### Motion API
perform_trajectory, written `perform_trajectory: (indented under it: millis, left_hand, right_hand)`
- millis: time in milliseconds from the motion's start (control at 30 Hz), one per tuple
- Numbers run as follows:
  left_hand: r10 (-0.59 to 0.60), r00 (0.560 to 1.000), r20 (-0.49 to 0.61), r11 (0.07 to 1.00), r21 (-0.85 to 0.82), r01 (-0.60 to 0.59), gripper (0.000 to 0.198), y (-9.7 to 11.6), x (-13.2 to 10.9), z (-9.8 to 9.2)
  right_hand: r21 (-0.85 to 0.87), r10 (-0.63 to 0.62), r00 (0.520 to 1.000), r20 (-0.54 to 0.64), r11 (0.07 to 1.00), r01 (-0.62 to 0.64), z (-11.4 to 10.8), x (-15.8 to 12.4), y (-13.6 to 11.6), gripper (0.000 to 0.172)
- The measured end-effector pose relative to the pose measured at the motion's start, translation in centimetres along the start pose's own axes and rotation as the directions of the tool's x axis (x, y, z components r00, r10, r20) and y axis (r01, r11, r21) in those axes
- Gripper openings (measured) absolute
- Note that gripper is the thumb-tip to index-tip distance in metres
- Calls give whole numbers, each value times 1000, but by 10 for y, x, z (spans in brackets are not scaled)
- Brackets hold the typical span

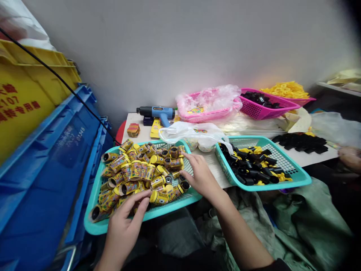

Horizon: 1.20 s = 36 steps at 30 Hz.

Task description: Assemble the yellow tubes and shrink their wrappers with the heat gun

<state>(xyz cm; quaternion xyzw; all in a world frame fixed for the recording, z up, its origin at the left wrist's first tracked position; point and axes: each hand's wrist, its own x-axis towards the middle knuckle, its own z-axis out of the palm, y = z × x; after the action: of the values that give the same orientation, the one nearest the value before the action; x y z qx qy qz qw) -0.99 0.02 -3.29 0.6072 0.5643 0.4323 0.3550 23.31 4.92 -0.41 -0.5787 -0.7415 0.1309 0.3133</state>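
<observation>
A turquoise basket (97, 227) holds a heap of small tubes (141, 169) with yellow printed sleeves, some with yellow caps and others showing dark ends. At its front edge is my left hand (126, 222), thumb and forefinger slightly parted. Their tips are beside a yellow-capped tube (159, 197); no firm grip on it shows, and the other fingers are partly hidden. Over the basket's right side reaches my right hand (201, 175), its forefinger and thumb spread near the tubes at that edge. I see nothing held between them.
Another turquoise basket (270, 186) holds black tubes and yellow pieces. Behind lie a blue heat gun (163, 113), a plastic bag (194, 131) and pink baskets (267, 111). Blue crates (42, 162) stand at left under a hanging black cable (56, 73). Another person's hand (349, 158) shows at far right.
</observation>
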Motion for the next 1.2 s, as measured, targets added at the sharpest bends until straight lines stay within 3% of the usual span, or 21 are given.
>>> perform_trajectory:
  millis: [100,167,300,467,700,800,967,1067,1200]
  left_hand:
    - [73,997,-39,994,79,-70,23,-15,3,-3]
    - [88,996,-33,993,77,-85,22,-22,4,-2]
    - [104,994,-34,991,84,-101,23,-28,4,-2]
    - [172,984,-36,978,128,-166,19,-26,3,-4]
    - [316,948,-46,932,204,-300,14,-21,5,-1]
    - [315,948,-45,931,208,-299,14,-22,5,-2]
    - [243,969,-36,958,162,-235,16,-22,4,-4]
    - [245,968,-49,959,159,-235,17,-16,6,0]
    - [353,935,7,921,175,-349,16,-4,11,10]
  right_hand:
    - [-58,-11,972,236,998,26,11,7,-6,16]
    - [-154,49,938,343,988,4,21,10,-13,19]
    - [-219,62,912,406,975,31,36,14,-20,25]
    - [-173,-5,865,502,979,106,42,14,-18,10]
    - [-70,-25,868,495,995,69,51,11,-16,12]
    - [43,-38,890,455,999,20,50,13,-9,8]
    - [119,71,936,345,986,-118,30,21,12,20]
    - [95,82,949,304,989,-116,18,26,21,26]
    - [-70,111,971,210,993,-98,13,31,25,27]
